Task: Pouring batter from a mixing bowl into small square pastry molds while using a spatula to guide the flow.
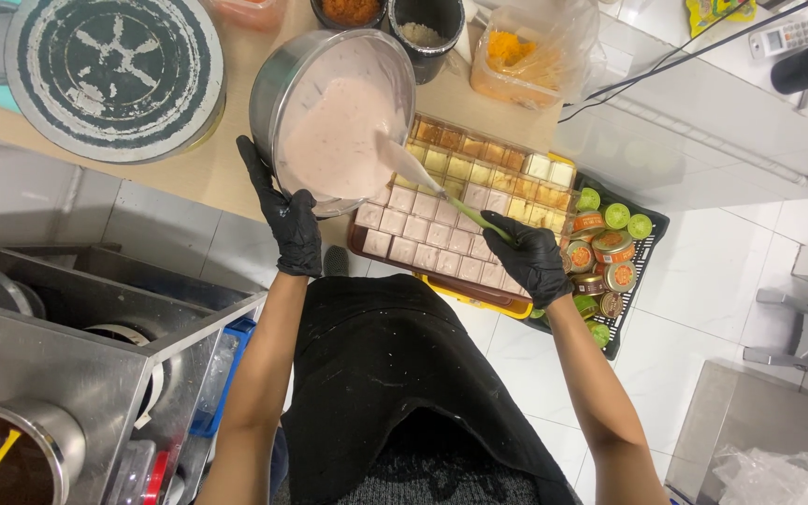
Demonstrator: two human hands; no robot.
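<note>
Head view, looking straight down. The left hand, in a thin black glove, has its fingers wrapped around the rim of a round steel bowl and tips it; thick, smooth pink batter slides toward the low edge at the bowl's 4 o'clock. The right hand, gloved the same, closes its fingers around the green handle of a spatula, whose pale blade lies in the batter at the bowl's lip.

Just under that lip sits a rectangular mould tray, a grid of small square cells: the near rows are filled pink and matte, the far rows hold glossy amber and pale yellow blocks. At 3 o'clock from the tray, a black mesh crate holds small round jars with green and orange lids.

The bench is pale wood-toned. At 10 o'clock from the bowl lies a worn, round dark plate with scuffed paint. At 1 o'clock, a crinkled clear bag holds orange powder.

Lower left, brushed steel machinery with round openings. Glossy white tiles cover the floor. A black apron hangs below.
</note>
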